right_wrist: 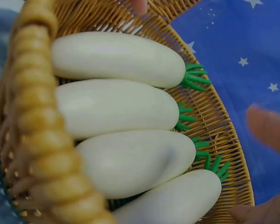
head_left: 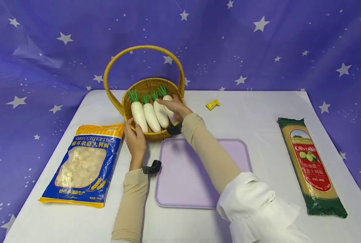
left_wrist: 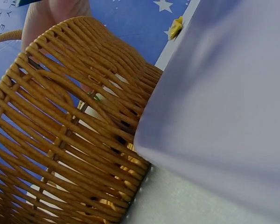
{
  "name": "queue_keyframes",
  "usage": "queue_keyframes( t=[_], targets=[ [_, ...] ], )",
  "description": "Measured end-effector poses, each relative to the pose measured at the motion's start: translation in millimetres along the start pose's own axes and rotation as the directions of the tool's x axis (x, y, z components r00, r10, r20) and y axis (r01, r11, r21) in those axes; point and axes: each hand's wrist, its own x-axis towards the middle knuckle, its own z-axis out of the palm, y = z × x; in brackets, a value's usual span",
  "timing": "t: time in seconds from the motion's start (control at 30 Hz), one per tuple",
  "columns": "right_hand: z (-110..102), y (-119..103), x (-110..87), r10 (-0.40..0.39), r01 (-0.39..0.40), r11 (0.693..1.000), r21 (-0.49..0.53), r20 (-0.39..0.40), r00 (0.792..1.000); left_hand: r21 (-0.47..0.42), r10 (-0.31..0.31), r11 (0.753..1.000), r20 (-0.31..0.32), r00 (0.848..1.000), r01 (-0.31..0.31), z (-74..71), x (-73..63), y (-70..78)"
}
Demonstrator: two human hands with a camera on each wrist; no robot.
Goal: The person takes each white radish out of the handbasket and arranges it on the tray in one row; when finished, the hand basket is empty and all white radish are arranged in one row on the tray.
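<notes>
A wicker basket (head_left: 151, 136) with a tall arched handle tilts towards me at the back left of the table. Several white radishes (head_left: 139, 114) with green tops lie side by side inside it. My left hand (head_left: 135, 141) holds the basket's front-left rim, its fingers close to the leftmost radish. Over the right side reaches my right hand (head_left: 177, 106), fingers spread near the rim and the rightmost radishes. In the right wrist view its fingers (right_wrist: 273, 128) stand apart, gripping nothing visible. The basket's woven wall (left_wrist: 70, 107) fills much of the left wrist view.
A lilac tray (head_left: 180, 189) lies in front of the basket, under my right forearm. To the left is a blue orecchiette bag (head_left: 80, 165), to the right a long pasta packet (head_left: 312, 165). A small yellow wrapped candy (head_left: 212, 104) lies right of the basket, before a starry backdrop (head_left: 244, 50).
</notes>
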Motion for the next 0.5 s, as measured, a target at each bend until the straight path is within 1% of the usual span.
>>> queue_keyframes(
  t=[0.03, 0.13, 0.27, 0.37, 0.5],
  targets=[
    [-0.7, 0.3, -0.1, 0.012, -0.012, 1.0, -0.007, 0.005, 1.0, 0.004, 0.0, 1.0, 0.003, 1.0, 0.0, 0.2, -0.5, 0.0],
    [-3.2, 0.9, -0.3, 0.005, -0.004, 0.997, -0.073, 0.015, 1.0, 0.013, 0.004, 1.0, 0.005, 1.0, -0.004, 0.2, -1.4, 0.7],
    [-4.1, 0.4, -0.8, 0.005, -0.003, 0.994, -0.106, 0.02, 1.0, 0.018, 0.01, 1.0, -0.001, 1.0, -0.01, 0.1, -1.4, 1.0],
    [-3.8, 0.2, 0.2, 0.045, -0.044, 0.995, -0.088, 0.006, 0.999, 0.012, 0.009, 1.0, 0.002, 1.0, -0.009, 0.2, -1.2, 0.5],
    [-2.5, 1.5, 5.7, 0.063, -0.066, 0.994, -0.092, -0.032, 0.997, 0.002, 0.011, 1.0, 0.001, 1.0, -0.011, 0.5, -0.7, 0.0]
  ],
)
